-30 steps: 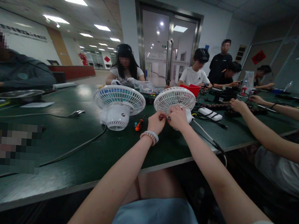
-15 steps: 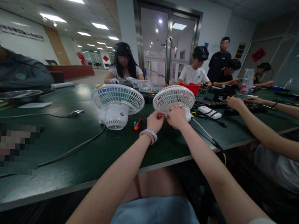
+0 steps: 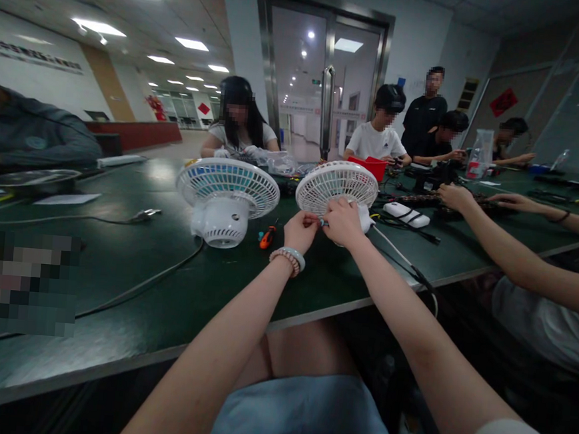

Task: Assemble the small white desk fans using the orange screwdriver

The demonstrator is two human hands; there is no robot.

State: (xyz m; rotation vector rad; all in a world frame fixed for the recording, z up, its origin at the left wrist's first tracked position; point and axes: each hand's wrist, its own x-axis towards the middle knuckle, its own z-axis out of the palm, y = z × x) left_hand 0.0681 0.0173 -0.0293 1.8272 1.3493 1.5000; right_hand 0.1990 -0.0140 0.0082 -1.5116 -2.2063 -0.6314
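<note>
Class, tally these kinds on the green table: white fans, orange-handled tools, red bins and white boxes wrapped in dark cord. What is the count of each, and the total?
White fans: 2
Orange-handled tool: 1
Red bin: 1
White box wrapped in dark cord: 1
Total: 5

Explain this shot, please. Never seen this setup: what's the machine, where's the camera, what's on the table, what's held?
There's no machine: these are a person's bare hands, seen from a camera worn on that person's head, looking forward and down. The left hand and right hand meet beside the right-hand white fan, at a small bluish piece. It's too small to identify, and which fingers grip it isn't clear. On the green table are also another white fan, an orange tool that looks like a screwdriver, and a white box with black cord across it. Other people work around the table.
</note>
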